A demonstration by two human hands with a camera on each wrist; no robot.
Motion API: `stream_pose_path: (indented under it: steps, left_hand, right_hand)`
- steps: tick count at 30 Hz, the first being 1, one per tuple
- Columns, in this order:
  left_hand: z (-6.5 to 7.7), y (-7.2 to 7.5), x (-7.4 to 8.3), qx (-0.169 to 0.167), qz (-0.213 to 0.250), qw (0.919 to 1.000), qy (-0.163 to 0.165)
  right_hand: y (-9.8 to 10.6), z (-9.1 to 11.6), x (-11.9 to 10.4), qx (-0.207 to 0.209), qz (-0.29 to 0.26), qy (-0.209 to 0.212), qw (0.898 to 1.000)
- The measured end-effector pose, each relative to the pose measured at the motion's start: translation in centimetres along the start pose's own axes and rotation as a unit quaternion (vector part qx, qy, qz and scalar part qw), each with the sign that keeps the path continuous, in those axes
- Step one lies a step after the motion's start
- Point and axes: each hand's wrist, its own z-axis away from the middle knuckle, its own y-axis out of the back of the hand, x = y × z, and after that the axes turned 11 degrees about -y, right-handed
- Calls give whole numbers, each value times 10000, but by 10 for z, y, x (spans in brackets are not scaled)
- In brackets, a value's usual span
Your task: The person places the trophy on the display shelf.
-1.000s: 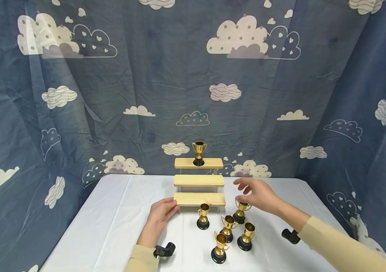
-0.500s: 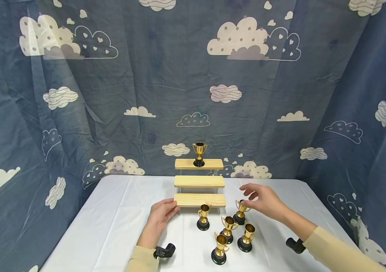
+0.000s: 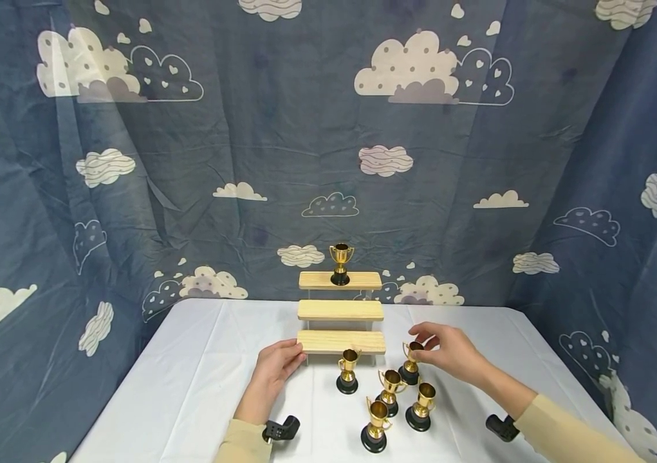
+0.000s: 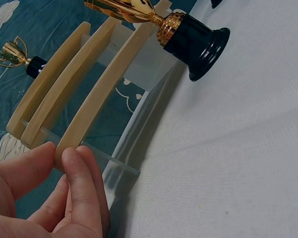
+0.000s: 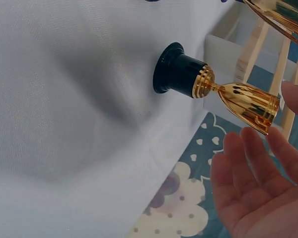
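Note:
My left hand (image 3: 275, 370) pinches the left end of the lowest wooden step of a three-tier display riser (image 3: 341, 342) between thumb and fingers, as the left wrist view (image 4: 79, 124) confirms. A small gold trophy cup (image 3: 341, 263) with a black base stands on the top step. By another trophy cup (image 3: 411, 366), upright on the cloth right of the riser, is my right hand (image 3: 448, 350). In the right wrist view that hand's thumb and loosely bent fingers (image 5: 256, 163) lie on either side of the cup's rim (image 5: 273, 106), with no firm grip visible.
Several more trophies stand upright in front of the riser: one near it (image 3: 348, 372), one in the middle (image 3: 390, 391), one at right (image 3: 421, 406) and one foremost (image 3: 376, 426). A white cloth (image 3: 189, 386) covers the table. Behind hangs a blue cloud-print curtain (image 3: 282, 128).
My right hand has moved slightly right and lower, its fingers coming down around the right trophy's rim. The left hand keeps its hold on the riser.

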Motion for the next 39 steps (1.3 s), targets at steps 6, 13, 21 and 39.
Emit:
stream_pose_path:
  steps: [6,13,21,39]
  left_hand:
    - [-1,1,-3,25,-7,10000,2]
    - [-1,1,-2,46,18,10000,-10]
    - [2,0,0,2,13,10000,0]
    - [0,0,1,-1,63,10000,3]
  right_hand:
    - [-5,-1,3,38,26,-37,10000]
    - [-9,-1,5,44,8,-168,9998]
    - [-10,1,8,61,-18,-153,9999]
    - [-14,2,10,186,36,-184,9997]
